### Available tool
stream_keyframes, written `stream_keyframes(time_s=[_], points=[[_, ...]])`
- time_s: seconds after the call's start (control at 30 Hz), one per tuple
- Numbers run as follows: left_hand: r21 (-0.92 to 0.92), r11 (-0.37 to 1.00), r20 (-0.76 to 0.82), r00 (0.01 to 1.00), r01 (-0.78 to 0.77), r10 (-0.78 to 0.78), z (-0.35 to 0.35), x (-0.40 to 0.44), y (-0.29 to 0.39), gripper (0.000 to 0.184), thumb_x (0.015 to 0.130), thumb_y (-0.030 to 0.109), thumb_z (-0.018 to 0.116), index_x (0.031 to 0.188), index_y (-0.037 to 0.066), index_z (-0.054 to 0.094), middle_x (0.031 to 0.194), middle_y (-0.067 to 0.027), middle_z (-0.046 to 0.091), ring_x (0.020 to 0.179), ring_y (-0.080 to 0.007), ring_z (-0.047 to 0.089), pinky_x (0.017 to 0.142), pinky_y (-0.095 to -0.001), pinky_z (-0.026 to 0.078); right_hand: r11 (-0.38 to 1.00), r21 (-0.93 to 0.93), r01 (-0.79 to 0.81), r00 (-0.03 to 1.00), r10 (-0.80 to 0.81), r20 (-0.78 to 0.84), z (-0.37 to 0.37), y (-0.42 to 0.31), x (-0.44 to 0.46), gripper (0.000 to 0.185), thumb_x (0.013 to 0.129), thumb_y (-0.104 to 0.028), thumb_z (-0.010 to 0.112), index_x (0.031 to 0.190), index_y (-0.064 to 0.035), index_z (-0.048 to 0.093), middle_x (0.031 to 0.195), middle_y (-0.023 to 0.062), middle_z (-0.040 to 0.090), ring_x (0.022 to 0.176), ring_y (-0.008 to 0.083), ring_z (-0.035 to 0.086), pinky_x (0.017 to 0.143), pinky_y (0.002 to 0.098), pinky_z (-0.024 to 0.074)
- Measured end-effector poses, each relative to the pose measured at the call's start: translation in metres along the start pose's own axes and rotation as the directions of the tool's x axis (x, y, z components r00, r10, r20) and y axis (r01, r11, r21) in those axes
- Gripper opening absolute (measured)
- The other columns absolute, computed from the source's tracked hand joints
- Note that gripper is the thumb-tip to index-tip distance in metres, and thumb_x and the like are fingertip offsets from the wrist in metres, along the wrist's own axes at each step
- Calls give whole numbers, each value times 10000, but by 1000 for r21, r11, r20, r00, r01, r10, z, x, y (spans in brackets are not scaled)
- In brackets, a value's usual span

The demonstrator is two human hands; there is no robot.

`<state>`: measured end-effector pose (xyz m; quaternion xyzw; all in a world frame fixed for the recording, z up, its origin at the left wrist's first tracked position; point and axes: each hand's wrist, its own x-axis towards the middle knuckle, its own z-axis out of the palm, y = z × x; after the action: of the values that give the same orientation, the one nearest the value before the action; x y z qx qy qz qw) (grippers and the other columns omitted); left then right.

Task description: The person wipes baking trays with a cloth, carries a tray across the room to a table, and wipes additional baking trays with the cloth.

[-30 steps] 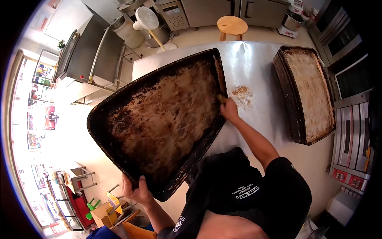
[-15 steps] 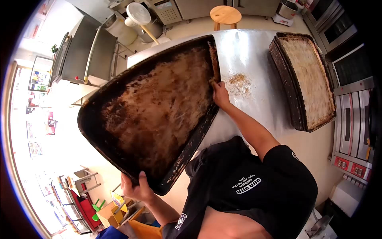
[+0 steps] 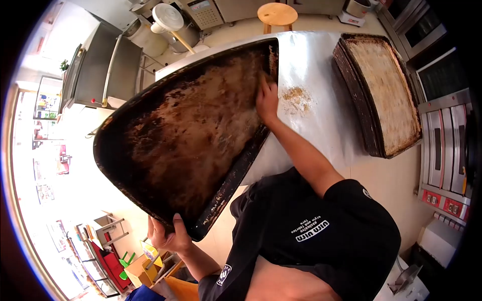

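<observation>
A large, dark baking tray [image 3: 196, 115] with brown, scorched patches on its inside is held tilted, its far part over the metal table. My left hand [image 3: 169, 236] grips the near corner, thumb over the rim and fingers beneath. Inside the far end, my right hand [image 3: 267, 102] is closed with its fingers pointing at the tray's surface. Something small and brownish seems to be at those fingertips, but blur hides what it is. Beside the tray, a scatter of brown crumbs [image 3: 297, 100] lies on the metal table [image 3: 321, 130].
A stack of baking trays [image 3: 384, 95] stands at the table's right side. Behind the table are a wooden stool [image 3: 277, 15] and a white round-topped object [image 3: 168, 17]. Ovens [image 3: 444, 150] line the right. A yellow box [image 3: 143, 271] is at lower left.
My right hand has moved from the tray's right rim to farther inside, up and slightly left. The left hand keeps its hold on the corner. The whole view has shifted slightly.
</observation>
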<state>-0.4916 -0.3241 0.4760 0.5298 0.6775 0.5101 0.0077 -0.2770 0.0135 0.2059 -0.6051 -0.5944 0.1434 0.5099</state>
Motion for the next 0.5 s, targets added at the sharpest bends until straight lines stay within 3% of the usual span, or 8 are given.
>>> stream_keyframes(time_s=[0.07, 0.17, 0.27, 0.37, 0.47, 0.5], points=[[-24, 1000, -32, 999, -3, 2, 8, 0, 5, 504, 743, -78, 639, 1243, -134, 656, 1093, -164, 721, 943, -200, 661, 906, -302, 498, 985, -143, -94, 986, 112, 124, 13, 63, -48, 475, 1000, -135, 565, 1475, -135, 550, 1030, 230, 607, 991, 421, 616, 844, 476, 513], [4, 999, -135, 990, 48, -47, 18, 4, 4, 500, 707, -81, 648, 1204, -135, 665, 1038, -177, 716, 899, -230, 673, 858, -306, 516, 960, -235, -150, 892, 234, 386, -6, 64, -52, 523, 1007, -157, 563, 1525, -164, 493, 1022, 219, 605, 949, 410, 622, 835, 476, 515], [-53, 994, -209, 973, 91, -100, 24, 1, 1, 510, 690, -83, 654, 1198, -135, 666, 1037, -186, 717, 896, -243, 680, 850, -308, 524, 985, 141, -101, 993, 92, 71, -23, -6, -20, 505, 991, -115, 569, 1494, -124, 533, 1012, 197, 624, 926, 393, 613, 781, 488, 495], [-102, 988, -202, 970, 114, -133, 23, -2, 0, 513, 699, -80, 657, 1208, -135, 662, 1066, -188, 720, 919, -240, 680, 867, -308, 519, 977, 209, -44, 982, 4, 188, -41, -62, -15, 494, 1011, -142, 545, 1503, -114, 511, 1032, 192, 630, 940, 403, 612, 766, 497, 499], [-85, 991, -179, 977, 100, -114, 22, -2, 5, 508, 707, -80, 656, 1212, -133, 662, 1081, -186, 719, 932, -236, 678, 880, -307, 515, 992, -81, -94, 975, 109, 195, -6, -12, -72, 463, 1013, -176, 543, 1473, -128, 546, 1015, 222, 614, 886, 430, 624, 770, 518, 525], [-71, 994, -179, 979, 83, -94, 24, -2, 7, 506, 710, -81, 654, 1213, -132, 663, 1084, -185, 718, 934, -235, 677, 883, -306, 514, 987, -145, -70, 993, 83, 85, 23, 44, -91, 454, 1019, -161, 522, 1471, -127, 539, 1071, 234, 624, 930, 441, 629, 780, 522, 529]])
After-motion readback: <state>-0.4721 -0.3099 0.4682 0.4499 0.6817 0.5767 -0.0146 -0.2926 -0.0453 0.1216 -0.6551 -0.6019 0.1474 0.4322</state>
